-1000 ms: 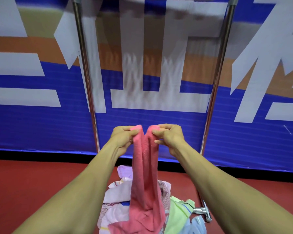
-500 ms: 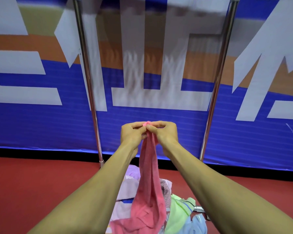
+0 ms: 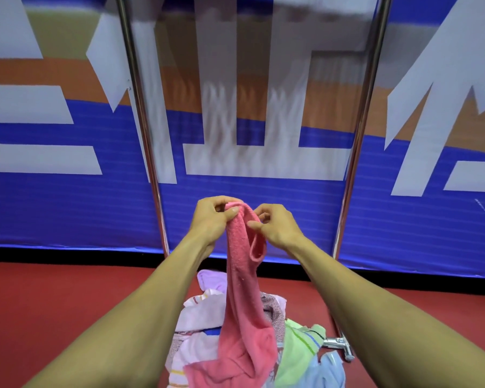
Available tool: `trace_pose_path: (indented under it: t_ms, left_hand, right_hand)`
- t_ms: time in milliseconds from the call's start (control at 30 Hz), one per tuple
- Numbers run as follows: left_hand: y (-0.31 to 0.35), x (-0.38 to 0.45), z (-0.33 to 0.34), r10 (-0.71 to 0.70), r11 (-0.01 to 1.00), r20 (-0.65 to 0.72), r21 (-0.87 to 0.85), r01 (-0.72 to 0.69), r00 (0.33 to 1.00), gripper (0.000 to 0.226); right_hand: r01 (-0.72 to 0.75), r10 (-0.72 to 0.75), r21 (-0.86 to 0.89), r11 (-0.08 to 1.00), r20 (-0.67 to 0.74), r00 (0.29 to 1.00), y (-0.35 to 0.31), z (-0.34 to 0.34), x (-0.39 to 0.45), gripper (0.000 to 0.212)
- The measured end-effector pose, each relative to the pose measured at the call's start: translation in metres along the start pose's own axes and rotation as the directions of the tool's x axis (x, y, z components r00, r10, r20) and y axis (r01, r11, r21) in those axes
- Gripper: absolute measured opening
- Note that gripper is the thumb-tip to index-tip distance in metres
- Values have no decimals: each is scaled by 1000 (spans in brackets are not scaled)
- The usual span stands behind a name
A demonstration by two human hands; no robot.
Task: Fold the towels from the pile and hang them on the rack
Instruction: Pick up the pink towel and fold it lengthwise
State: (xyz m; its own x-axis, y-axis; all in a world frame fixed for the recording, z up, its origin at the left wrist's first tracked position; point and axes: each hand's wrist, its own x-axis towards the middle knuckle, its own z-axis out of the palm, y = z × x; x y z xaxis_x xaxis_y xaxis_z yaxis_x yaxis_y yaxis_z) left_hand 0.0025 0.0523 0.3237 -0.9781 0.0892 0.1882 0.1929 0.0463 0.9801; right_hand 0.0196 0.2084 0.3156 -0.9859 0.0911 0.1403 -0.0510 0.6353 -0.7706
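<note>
The left hand [image 3: 212, 217] pinches the top edge of the pink towel [image 3: 242, 289] between thumb and curled fingers. Just beside it, the right hand [image 3: 277, 226] has its fingers loosely curled, with the thumb against a small hanging loop of the same towel. The towel hangs straight down, its lower end resting on the pile [image 3: 196, 326] of pale towels on the red floor [image 3: 67, 309]. The rack [image 3: 144, 121] stands behind, its two chrome posts either side of the hands.

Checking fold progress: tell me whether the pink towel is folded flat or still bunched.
Bunched. The pink towel hangs as a narrow rope from the left hand, looping by the right hand.
</note>
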Motion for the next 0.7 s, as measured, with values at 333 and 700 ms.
trace_pose_path:
  t_ms: [333, 700]
  left_hand:
    - [-11, 14, -27, -6, 998, -295, 58, 24, 955, 25]
    - [5, 20, -34, 129, 952, -379, 305, -8, 917, 13]
  right_hand:
    - [-32, 24, -60, 998, -134, 991, 20, -11, 7, 12]
    - [39, 82, 357, 933, -316, 945, -6, -31, 13, 15]
